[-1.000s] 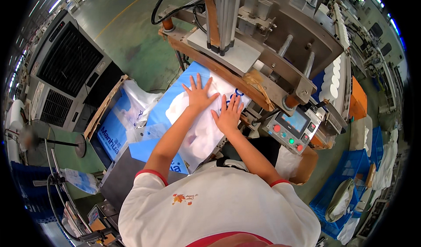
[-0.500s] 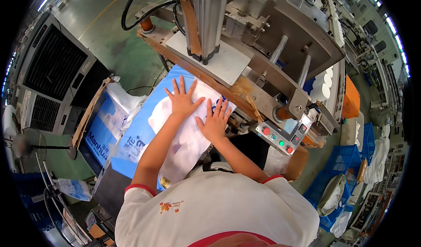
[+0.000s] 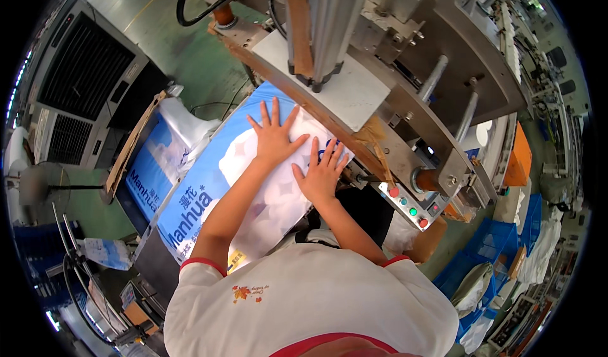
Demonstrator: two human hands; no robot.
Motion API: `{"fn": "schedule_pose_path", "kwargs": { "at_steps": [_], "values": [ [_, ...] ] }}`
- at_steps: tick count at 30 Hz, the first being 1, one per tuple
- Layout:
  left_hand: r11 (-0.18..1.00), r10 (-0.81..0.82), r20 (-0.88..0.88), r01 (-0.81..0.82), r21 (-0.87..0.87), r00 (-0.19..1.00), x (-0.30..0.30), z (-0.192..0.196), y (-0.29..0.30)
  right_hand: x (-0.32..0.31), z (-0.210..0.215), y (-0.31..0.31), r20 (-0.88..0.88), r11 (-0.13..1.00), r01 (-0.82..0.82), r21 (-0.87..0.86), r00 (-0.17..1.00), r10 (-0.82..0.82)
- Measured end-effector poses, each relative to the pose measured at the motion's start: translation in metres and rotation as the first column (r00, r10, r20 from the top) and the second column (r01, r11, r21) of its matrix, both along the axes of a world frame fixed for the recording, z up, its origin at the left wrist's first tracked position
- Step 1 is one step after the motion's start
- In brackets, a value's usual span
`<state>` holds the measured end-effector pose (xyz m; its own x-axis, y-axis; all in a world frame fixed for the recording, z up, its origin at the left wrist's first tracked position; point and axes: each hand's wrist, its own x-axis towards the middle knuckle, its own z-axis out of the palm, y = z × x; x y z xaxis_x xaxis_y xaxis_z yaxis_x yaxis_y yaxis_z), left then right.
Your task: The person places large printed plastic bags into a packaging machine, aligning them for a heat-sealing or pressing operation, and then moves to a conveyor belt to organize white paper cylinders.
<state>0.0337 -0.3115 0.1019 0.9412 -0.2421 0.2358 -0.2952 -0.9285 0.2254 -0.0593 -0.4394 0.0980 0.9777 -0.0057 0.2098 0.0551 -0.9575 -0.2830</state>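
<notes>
A blue and white printed plastic bag point(image 3: 218, 170) lies stretched out in front of me, its far edge against the brown-edged bar of a metal machine point(image 3: 339, 135). On the bag's far part, my left hand point(image 3: 272, 140) rests flat with fingers spread. Closer to the bag's right edge, my right hand point(image 3: 322, 178) also lies flat, fingers apart, near some dark blue print. Neither hand grips anything. Faint rounded shapes show through the white part of the bag. My left forearm covers some of its middle.
A control box point(image 3: 413, 208) with red and green buttons sits right of my right hand. A carton point(image 3: 130, 145) holding similar bags stands at the left, near a grey air cooler point(image 3: 82, 72) and a fan point(image 3: 38, 189). Blue crates point(image 3: 487, 243) stand at the right.
The bag's near left part now lies smoother, showing its large dark print where a crumpled clear fold was. Both hands stay flat on the bag. The whole view has shifted slightly.
</notes>
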Motion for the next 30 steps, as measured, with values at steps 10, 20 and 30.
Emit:
{"fn": "schedule_pose_path", "kwargs": {
  "at_steps": [10,20,30],
  "values": [
    [1.000,0.001,-0.042,-0.001,0.013,0.999,0.001,0.006,0.001,0.003,0.003,0.001,-0.007,0.994,0.016,-0.105,1.000,-0.017],
    [0.995,-0.019,0.041,0.023,-0.097,0.999,0.034,0.001,-0.021,0.030,0.012,-0.013,0.002,0.993,0.025,-0.116,1.000,-0.025],
    [1.000,0.010,-0.072,-0.012,-0.023,0.997,-0.012,0.011,0.022,0.006,0.017,0.002,-0.084,0.989,-0.138,0.055,0.986,0.142]
  ]
}}
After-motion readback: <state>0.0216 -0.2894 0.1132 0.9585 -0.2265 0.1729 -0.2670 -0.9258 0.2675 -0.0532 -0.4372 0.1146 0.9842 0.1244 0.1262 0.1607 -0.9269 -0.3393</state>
